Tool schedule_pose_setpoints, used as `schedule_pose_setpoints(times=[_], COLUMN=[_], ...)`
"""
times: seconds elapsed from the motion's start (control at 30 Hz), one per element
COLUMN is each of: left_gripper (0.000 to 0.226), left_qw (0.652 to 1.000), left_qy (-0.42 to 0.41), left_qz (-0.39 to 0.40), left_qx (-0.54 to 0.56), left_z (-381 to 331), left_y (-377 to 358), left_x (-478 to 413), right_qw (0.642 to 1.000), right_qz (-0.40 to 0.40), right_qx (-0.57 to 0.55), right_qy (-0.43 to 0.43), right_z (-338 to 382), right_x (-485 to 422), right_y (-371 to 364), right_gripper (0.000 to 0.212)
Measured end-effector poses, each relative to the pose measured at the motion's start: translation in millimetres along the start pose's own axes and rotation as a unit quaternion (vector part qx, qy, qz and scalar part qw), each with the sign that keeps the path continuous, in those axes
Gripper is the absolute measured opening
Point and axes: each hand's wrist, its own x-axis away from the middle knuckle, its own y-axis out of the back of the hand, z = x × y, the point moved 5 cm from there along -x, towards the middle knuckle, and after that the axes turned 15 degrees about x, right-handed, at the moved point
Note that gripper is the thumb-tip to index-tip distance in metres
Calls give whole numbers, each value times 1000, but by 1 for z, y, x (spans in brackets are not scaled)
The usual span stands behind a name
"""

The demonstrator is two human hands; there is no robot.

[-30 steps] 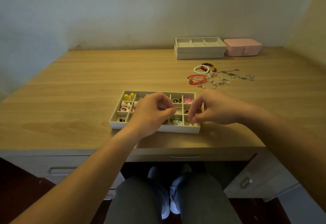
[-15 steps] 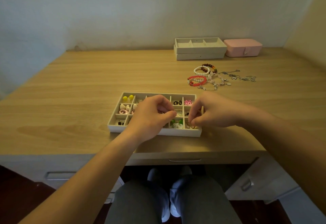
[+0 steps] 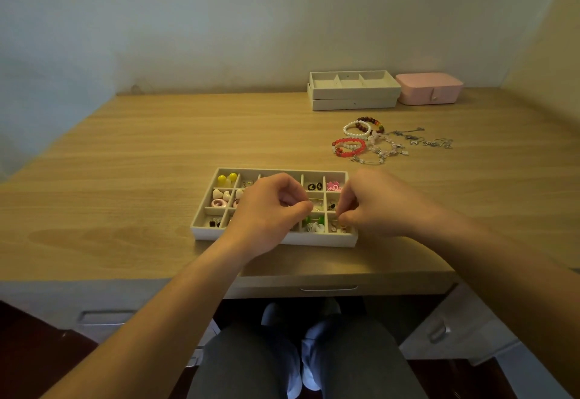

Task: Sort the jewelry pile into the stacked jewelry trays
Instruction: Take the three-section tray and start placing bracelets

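Observation:
A white compartment tray (image 3: pixel 273 239) lies near the desk's front edge and holds several small earrings and charms. My left hand (image 3: pixel 270 210) hovers over its middle, thumb and forefinger pinched on a small earring that is mostly hidden. My right hand (image 3: pixel 373 202) is over the tray's right end, fingertips pinched on a small piece at the front right compartment. The jewelry pile (image 3: pixel 376 141) of bead bracelets and silver chains lies behind the tray to the right. Two stacked trays (image 3: pixel 354 97) stand at the back by the wall.
A shut pink jewelry box (image 3: pixel 428 88) stands to the right of the stacked trays. The wooden desk (image 3: pixel 141 153) runs left to a wall. Drawers sit under the desk's front edge, with my knees below.
Both hands stay over the tray with fingertips pinched; they shifted only slightly. The view tilted a little.

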Motion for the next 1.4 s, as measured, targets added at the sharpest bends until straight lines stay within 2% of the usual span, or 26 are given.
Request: schedule_pose_setpoints(times=[0.13, 0.3, 0.4, 0.53, 0.83, 1.0, 1.1, 1.2, 1.33, 1.4], left_gripper=[10, 9, 10, 14, 9, 8, 8, 10, 6, 4], left_qw=[1000, 999, 995, 979, 960, 939, 928, 915, 903, 898], left_qy=[4, -23, -39, -60, -57, -92, -95, -77, -67, -65], left_qz=[3, 12, 61, 117, 77, 46, 24, -1, -45, -51], left_qx=[6, -25, -74, -157, -261, -329, -360, -396, -421, -431], left_z=[0, -3, -6, -8, -13, -15, -11, -2, 9, 12], left_y=[0, -1, -8, -15, -6, 4, 14, 27, 46, 52], left_x=[-1, 2, 8, 14, 7, -5, -21, -39, -65, -78], right_qw=[999, 997, 995, 993, 983, 955, 939, 935, 943, 946], right_qz=[-28, -61, -78, -58, -64, -83, -113, -134, -153, -165], right_qx=[19, -19, -52, -83, -146, -256, -290, -290, -250, -231], right_qy=[-13, -33, -42, -59, -88, -129, -146, -156, -156, -155], right_z=[-4, -12, -15, -12, -6, -8, -3, 6, 21, 28], right_x=[5, 7, 5, 0, -18, -39, -56, -78, -116, -136], right_y=[3, 9, 5, -7, -17, -29, -31, -29, -24, -23], right_gripper=[17, 19, 12, 5, 21, 10, 11, 19, 7, 13])
